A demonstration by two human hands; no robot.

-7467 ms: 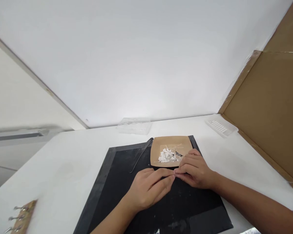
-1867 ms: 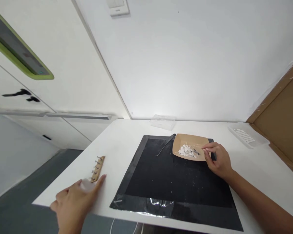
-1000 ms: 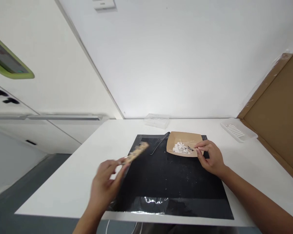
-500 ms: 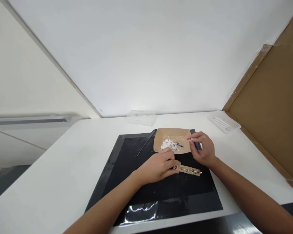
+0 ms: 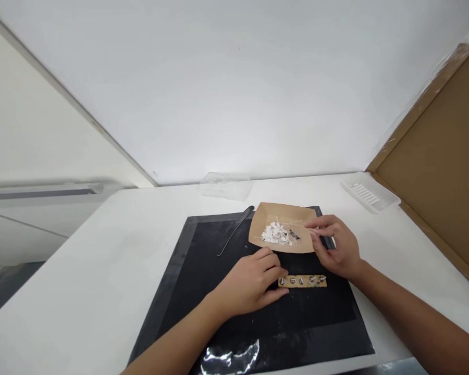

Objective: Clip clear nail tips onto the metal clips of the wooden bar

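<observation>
My left hand (image 5: 254, 281) rests on the black mat, its thumb and fingers closed on the left end of a narrow yellowish strip (image 5: 305, 282). Several small round metal pieces with pale bits sticking up stand in a row along that strip. My right hand (image 5: 336, 245) reaches over the right side of a brown paper tray (image 5: 261, 211), thumb and fingers pinched together. A thin pale line runs to these fingertips, but what they hold is too small to make out. White scraps (image 5: 275, 233) and a dark printed piece (image 5: 294, 235) lie inside the tray.
Left of the tray, a thin dark tool (image 5: 236, 229) with a broad end lies on the black mat (image 5: 203, 281). Clear plastic (image 5: 224, 186) lies at the back of the white table (image 5: 82, 271). A translucent tray (image 5: 371, 194) holds white pieces near the cardboard wall (image 5: 441, 156).
The strip has turned from slanting to nearly level in my left hand. My right fingers have moved slightly down at the tray's right side. The whole view has shifted a little.
</observation>
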